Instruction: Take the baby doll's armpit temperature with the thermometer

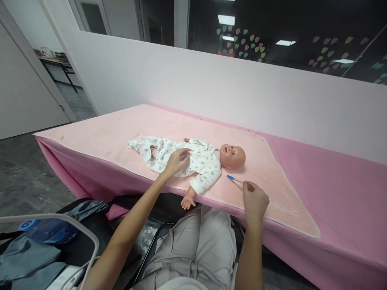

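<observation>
The baby doll (193,161) lies on its back on a pale pink blanket (121,133) spread over the pink-covered bench (347,189). Its long axis runs left to right across the person's front, with the head toward the right and the legs toward the left. The left hand (177,160) rests on the doll's belly, fingers loosely spread over the printed romper and gripping nothing. The right hand (255,199) sits to the right of the doll and nearer the bench's front edge, fingers pinched on 1 end of a thin stick with a blue tip (235,179). That tip points up and left toward the doll's head, close to it but apart. The doll's near arm hangs over the front edge, between the 2 hands.
</observation>
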The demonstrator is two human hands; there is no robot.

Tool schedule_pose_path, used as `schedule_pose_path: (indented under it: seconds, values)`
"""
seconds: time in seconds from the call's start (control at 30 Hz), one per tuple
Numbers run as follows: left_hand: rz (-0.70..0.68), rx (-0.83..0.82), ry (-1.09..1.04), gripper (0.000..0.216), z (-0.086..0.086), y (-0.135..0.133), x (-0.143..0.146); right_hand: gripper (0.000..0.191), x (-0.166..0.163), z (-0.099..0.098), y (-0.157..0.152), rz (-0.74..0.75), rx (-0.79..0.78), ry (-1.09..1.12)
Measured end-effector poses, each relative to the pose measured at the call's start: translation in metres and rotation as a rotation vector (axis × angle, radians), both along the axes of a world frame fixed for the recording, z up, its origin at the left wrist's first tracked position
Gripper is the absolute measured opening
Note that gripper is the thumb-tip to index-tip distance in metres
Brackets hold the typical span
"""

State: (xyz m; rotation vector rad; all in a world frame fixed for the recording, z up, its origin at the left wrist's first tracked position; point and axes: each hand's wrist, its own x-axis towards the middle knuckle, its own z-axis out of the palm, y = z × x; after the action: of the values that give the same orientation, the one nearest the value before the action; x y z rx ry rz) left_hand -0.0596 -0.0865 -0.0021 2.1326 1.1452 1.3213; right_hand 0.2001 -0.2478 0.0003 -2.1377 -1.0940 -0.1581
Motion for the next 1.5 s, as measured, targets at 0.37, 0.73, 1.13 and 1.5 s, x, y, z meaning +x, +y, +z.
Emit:
schedule_pose_path:
  seconds: [0.37, 0.73, 1.13, 1.5]
  values:
    - [0.057, -0.065, -0.052, 0.021, -0.001, 0.055, 0.047, 0.034, 0.005, 0.004, 0.044, 0.240, -0.102, 0.269]
    - [0.066, 0.010, -0.033, 0.023, -0.008, 0.047, 0.044, 0.056, 0.023, 0.078, 0.037, 0.839, 0.492, 0.504]
    - [0.060, 0.062, -0.056, 0.022, -0.008, 0.047, 0.044, 0.042, -0.035, 0.074, 0.075, 0.957, 0.276, 0.576]
    - [0.049, 0.053, -0.052, 0.022, -0.006, 0.045, 0.044, 0.043, -0.055, 0.070, 0.067, 1.099, -0.014, 1.055]
